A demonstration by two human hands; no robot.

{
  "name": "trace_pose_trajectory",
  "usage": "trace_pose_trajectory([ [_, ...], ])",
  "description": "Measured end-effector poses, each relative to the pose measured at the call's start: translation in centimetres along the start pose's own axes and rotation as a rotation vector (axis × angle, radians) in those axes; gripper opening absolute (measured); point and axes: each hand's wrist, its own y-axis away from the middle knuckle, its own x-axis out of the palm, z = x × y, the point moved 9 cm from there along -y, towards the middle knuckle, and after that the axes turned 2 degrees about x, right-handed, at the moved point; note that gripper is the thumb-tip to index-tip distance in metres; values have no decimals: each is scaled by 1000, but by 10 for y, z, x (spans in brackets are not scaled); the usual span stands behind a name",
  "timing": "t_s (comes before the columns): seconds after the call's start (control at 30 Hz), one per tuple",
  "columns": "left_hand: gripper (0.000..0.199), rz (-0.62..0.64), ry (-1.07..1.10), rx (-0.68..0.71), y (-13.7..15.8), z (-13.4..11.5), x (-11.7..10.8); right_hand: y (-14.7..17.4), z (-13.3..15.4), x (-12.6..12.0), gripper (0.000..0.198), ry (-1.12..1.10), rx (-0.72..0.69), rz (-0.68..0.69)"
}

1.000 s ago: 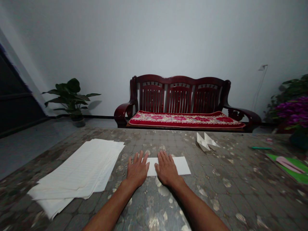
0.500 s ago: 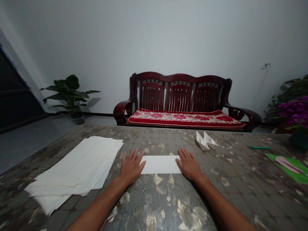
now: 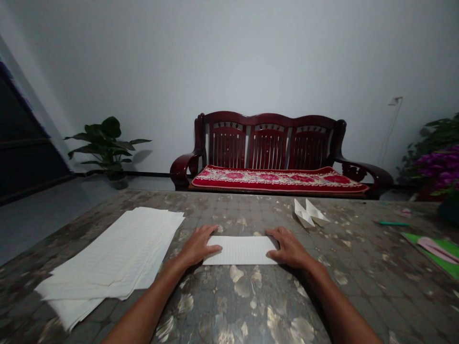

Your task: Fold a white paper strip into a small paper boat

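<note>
A folded sheet of white lined paper (image 3: 244,250) lies flat on the patterned table in front of me, long side running left to right. At its left end rests my left hand (image 3: 198,246), open, its thumb on the paper and its fingers stretched along the far edge. My right hand (image 3: 289,248) is at the opposite end, also open, thumb on the sheet and fingers bent near the far corner. Thumb and fingers stand apart on both hands. Beyond the right hand sits a folded white paper shape (image 3: 309,213) with pointed peaks.
A loose stack of lined paper sheets (image 3: 114,258) covers the left of the table (image 3: 229,315). To the right lie a green pen (image 3: 393,223) and a green sheet with a pink piece (image 3: 437,249). Behind the table stands a red wooden bench (image 3: 269,148); potted plants flank it.
Both hands have gone from lying flat with fingers pointing forward to turned inward, thumbs and fingers curving about the paper's ends. The view has tilted slightly upward.
</note>
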Motion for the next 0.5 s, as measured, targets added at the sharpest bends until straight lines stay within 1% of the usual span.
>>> trace_pose_trajectory([
  [0.13,69,7,127,-12,-2,0,4,-4,-1,3,65,-123,4,24],
  [0.27,59,-43,193,-49,-2,2,4,-6,2,3,56,-170,-15,8],
  [0.4,45,-84,265,-125,0,3,8,-6,7,-1,52,-211,-9,-54],
  [0.5,35,-90,337,-132,3,-3,11,-6,13,-4,50,-275,-40,-144],
])
